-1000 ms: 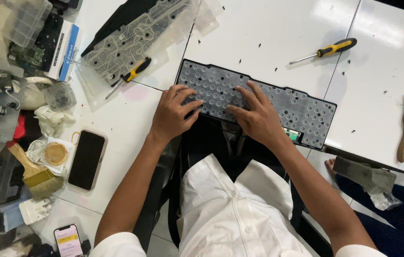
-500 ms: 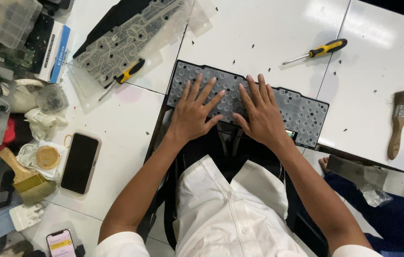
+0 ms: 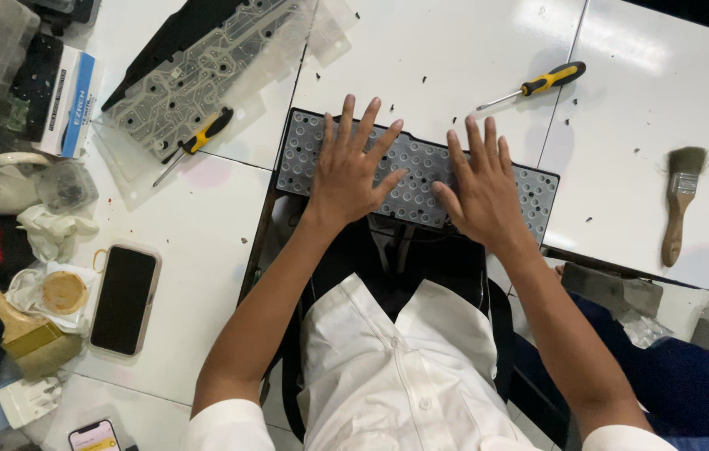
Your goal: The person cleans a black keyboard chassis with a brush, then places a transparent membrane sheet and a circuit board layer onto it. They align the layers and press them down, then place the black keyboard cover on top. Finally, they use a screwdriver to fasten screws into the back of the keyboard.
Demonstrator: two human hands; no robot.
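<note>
from the head view, the left hand (image 3: 353,171) lies flat on a gray mat (image 3: 417,177) with its fingers spread wide apart, holding nothing. the right hand (image 3: 481,188) lies flat on the same mat just beside it, fingers a bit apart too, and it grips nothing. the mat is long and thin, like soft rubber, and it is covered in rows of little round bumps. it sits at the near edge of the white table (image 3: 421,50), right in front of the person, over a dark gap. the table top is smooth and shiny, with tiny dark specks on it.

past the right hand lies a screwdriver (image 3: 531,84) with a yellow and black handle and a thin metal tip. far to the right is a brush (image 3: 680,200) with a wooden handle and soft dark hairs.

to the left, a clear sheet (image 3: 196,75) with thin lines on it lies over a flat black board. a second small screwdriver (image 3: 190,144) rests on its edge. nearer the person, a black phone (image 3: 124,299) lies flat, smooth and dark. beside it is a round roll of tape (image 3: 63,292) on crumpled white paper.
</note>
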